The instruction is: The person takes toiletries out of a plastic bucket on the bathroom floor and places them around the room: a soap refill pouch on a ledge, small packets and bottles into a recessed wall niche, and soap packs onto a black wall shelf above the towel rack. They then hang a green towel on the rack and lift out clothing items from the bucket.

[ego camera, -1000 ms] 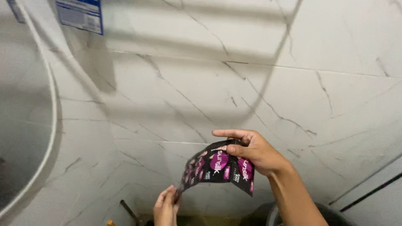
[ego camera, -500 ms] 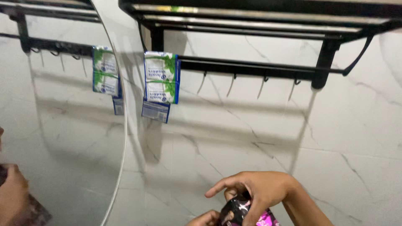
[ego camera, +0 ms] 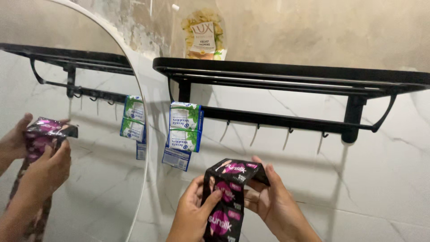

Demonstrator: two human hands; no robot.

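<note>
**Sachet strip held below the hook rail**

My left hand [ego camera: 193,214] pinches the near part of a black-and-pink strip of shampoo sachets [ego camera: 226,197], thumb across the front and fingers behind. My right hand [ego camera: 274,202] grips the far top end, where the strip folds over, fingers curled round it from behind. The strip sits low in the middle of the scene, near me, below the black wall rack [ego camera: 286,74] and apart from it.

In my judgement, handling it well means keeping the strip taut between both grips, holding by the sealed seams rather than the filled pouches, and keeping the folded top flat so it can meet one of the hooks [ego camera: 257,130] squarely.

Count: one dark strip, with about three sachets showing on it. One green-and-white strip of sachets [ego camera: 184,132] hangs from the left end of the rail, two sachets plus a blue-and-white piece below. About five hooks show bare. One yellowish pouch [ego camera: 204,38] stands on the shelf. One round mirror [ego camera: 67,148] at left repeats the hands and both strips.
</note>
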